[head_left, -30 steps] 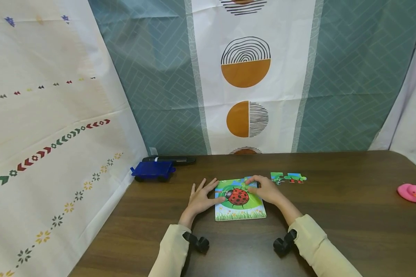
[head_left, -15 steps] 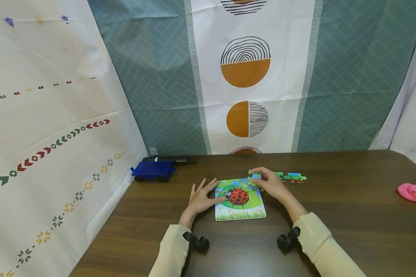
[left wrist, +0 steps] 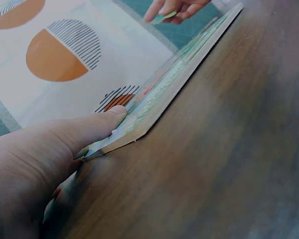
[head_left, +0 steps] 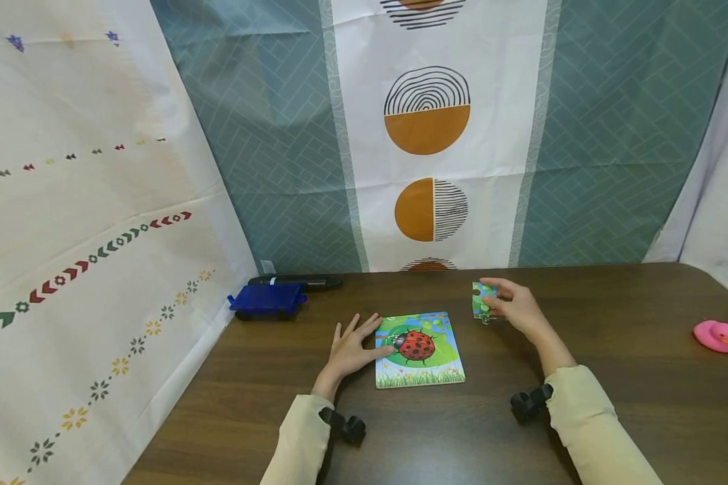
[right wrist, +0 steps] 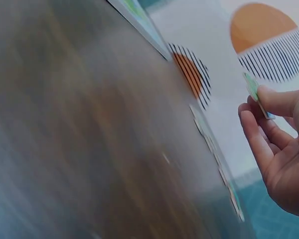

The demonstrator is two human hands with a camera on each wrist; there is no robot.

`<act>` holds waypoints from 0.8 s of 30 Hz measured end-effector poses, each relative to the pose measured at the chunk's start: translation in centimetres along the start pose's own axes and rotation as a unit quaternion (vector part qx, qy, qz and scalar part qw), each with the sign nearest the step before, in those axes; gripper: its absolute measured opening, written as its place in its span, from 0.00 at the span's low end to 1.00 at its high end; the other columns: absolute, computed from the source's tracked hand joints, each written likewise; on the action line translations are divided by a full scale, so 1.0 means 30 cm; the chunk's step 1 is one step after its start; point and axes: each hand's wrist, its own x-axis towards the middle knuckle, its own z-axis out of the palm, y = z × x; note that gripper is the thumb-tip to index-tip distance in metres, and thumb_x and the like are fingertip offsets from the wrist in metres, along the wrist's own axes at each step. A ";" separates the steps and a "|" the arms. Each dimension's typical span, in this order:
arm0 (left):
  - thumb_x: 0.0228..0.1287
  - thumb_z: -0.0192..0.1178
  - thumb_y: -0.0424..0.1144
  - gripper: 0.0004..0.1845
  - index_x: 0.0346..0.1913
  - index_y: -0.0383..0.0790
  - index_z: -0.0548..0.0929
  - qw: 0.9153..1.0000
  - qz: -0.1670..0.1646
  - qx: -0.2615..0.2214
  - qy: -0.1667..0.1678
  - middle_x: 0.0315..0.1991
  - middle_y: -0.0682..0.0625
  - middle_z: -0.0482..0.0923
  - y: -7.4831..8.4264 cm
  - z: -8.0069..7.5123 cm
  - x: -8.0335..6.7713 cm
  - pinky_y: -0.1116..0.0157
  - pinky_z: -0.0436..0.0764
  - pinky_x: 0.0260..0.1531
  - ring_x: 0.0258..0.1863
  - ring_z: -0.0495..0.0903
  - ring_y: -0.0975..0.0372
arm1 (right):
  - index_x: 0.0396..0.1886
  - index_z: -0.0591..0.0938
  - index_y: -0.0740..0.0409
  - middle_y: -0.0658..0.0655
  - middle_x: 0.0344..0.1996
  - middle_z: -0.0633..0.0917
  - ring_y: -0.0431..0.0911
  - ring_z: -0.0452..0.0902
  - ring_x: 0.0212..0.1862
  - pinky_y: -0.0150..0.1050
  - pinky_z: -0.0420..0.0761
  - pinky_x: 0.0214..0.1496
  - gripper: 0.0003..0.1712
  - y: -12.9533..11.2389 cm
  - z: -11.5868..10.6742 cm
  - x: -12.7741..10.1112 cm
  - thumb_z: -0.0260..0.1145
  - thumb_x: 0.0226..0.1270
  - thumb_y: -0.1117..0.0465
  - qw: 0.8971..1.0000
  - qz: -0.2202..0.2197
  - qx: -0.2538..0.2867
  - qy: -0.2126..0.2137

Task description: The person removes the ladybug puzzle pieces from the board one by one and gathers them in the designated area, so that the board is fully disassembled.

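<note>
One held puzzle piece point(head_left: 482, 296) — notched, thin — shows green and blue.

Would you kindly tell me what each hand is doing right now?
Left hand: open, touching the ladybug board.
Right hand: closed, holding a puzzle piece.

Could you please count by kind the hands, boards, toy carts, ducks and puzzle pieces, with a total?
Left hand and right hand: 2
Ladybug board: 1
Toy cart: 1
Duck: 1
Puzzle pieces: at least 2, partly hidden
Total: at least 7
</note>
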 end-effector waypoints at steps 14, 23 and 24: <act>0.59 0.65 0.57 0.39 0.73 0.51 0.67 1.000 0.008 -0.009 0.004 0.76 0.54 0.60 0.000 0.001 0.001 0.38 0.31 0.74 0.79 0.46 0.47 | 0.72 0.64 0.64 0.50 0.44 0.78 0.27 0.74 0.35 0.29 0.84 0.39 0.29 0.085 -0.180 -0.049 0.52 0.77 0.55 0.997 0.038 -0.022 0.070; 0.59 0.65 0.57 0.39 0.73 0.51 0.67 1.000 0.005 -0.006 0.000 0.76 0.54 0.59 0.005 -0.002 -0.002 0.38 0.31 0.74 0.79 0.45 0.47 | 0.66 0.67 0.58 0.23 0.29 0.76 0.23 0.72 0.35 0.25 0.80 0.37 0.29 0.165 -0.259 -0.090 0.59 0.72 0.50 0.993 0.067 0.014 0.093; 0.59 0.65 0.57 0.39 0.73 0.51 0.67 1.000 0.004 -0.006 0.000 0.76 0.54 0.59 0.006 -0.003 -0.002 0.38 0.31 0.74 0.79 0.45 0.47 | 0.68 0.66 0.61 0.23 0.30 0.76 0.23 0.72 0.35 0.25 0.79 0.38 0.31 0.168 -0.262 -0.091 0.58 0.72 0.49 0.994 0.068 0.009 0.086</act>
